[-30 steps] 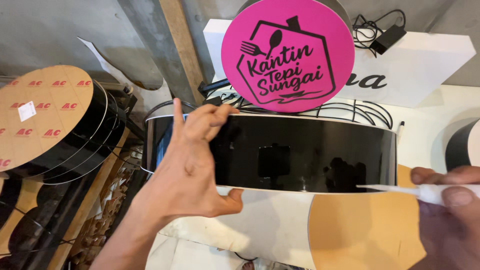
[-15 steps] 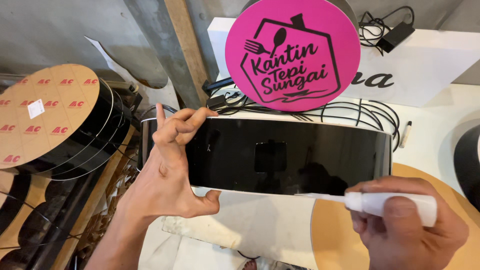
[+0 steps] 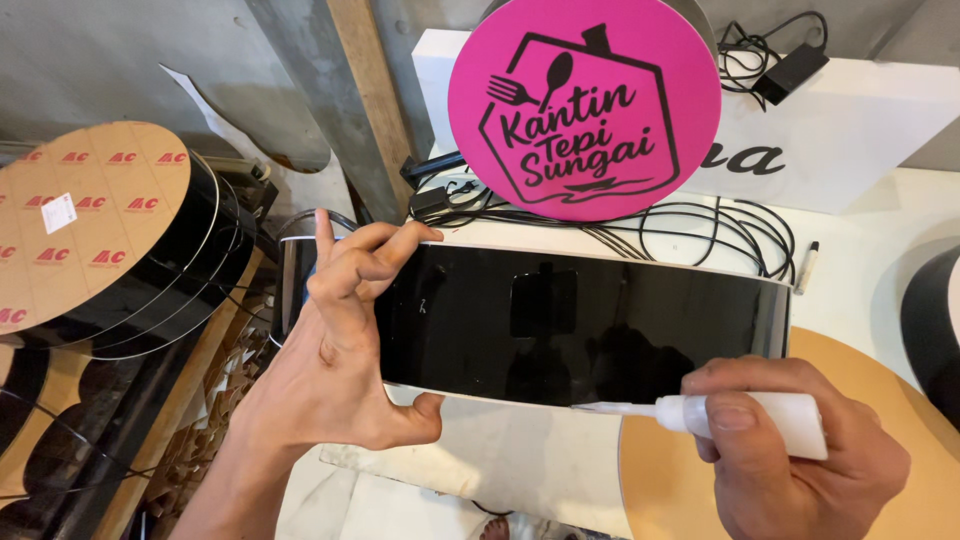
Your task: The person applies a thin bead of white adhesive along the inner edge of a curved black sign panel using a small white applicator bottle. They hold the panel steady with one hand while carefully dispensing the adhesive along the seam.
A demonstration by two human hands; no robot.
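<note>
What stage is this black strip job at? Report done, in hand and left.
Done: the glossy black strip stands bent into a curve, gripped by the left hand.
In hand: the right hand holds a small white bottle, nozzle at the strip's lower edge.
Left: cannot tell how much edge is treated.

It was a sign-making workshop: a round pink sign [image 3: 585,105] stood on the cluttered white worktop [image 3: 880,260], paper-masked acrylic discs [image 3: 95,225] were stacked at its left edge, and black cables [image 3: 700,225] trailed across it.
</note>
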